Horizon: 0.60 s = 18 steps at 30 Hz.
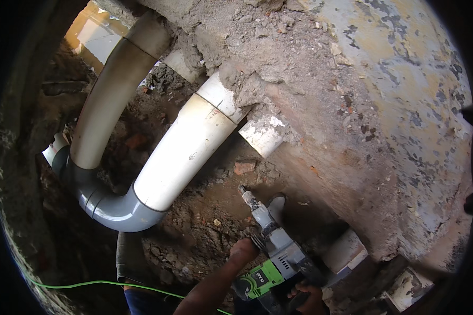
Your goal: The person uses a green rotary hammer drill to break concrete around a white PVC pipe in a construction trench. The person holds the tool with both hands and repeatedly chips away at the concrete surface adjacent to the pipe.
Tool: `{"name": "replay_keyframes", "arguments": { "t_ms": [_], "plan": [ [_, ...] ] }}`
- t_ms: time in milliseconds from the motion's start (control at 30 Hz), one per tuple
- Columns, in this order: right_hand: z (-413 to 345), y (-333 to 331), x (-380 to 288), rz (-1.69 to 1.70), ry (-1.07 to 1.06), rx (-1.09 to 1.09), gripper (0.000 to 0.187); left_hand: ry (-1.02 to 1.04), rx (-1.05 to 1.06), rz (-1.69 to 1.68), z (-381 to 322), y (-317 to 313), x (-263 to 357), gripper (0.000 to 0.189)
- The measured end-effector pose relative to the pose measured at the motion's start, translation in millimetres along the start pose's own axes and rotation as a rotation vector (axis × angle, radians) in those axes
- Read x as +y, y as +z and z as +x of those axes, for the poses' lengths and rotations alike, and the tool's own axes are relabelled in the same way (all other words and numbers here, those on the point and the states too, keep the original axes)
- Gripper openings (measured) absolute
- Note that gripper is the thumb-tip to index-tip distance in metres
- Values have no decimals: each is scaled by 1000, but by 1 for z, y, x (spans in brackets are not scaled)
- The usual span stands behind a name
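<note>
A green and grey RYU demolition hammer (285, 256) slants up and left across the lower middle of the view. My left hand (244, 251) is wrapped around its side handle, near the front of the body. At the bottom edge my right hand (311, 297) grips the rear of the tool, partly hidden in shadow. The dark, dusty chuck (250, 201) points away from me towards the soil. Its short bit (242, 189) ends just below a broken piece of red brick (245, 167); whether the tip touches the ground I cannot tell.
White PVC pipes (185, 153) join a grey elbow (130, 214) on the left. A cut pipe stub (262, 138) sticks out of the rough wall (319, 118). A green cable (102, 282) crosses a boot (130, 256). Broken blocks (347, 252) lie at lower right.
</note>
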State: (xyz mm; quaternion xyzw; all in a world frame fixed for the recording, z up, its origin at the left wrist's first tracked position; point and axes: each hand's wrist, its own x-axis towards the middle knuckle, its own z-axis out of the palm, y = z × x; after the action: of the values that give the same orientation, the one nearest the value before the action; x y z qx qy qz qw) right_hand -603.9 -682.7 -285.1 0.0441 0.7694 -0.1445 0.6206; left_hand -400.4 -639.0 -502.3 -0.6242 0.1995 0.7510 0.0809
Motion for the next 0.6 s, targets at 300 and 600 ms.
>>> {"name": "replay_keyframes", "arguments": {
  "t_ms": [300, 600],
  "plan": [
    [19, -8, -13, -18, 11, 38, 8, -41, 7, -53, -4, -8, 14, 42],
    [37, -22, -20, 86, 69, -41, 8, -72, -23, -48, 8, -3, 17, 41]
  ]
}}
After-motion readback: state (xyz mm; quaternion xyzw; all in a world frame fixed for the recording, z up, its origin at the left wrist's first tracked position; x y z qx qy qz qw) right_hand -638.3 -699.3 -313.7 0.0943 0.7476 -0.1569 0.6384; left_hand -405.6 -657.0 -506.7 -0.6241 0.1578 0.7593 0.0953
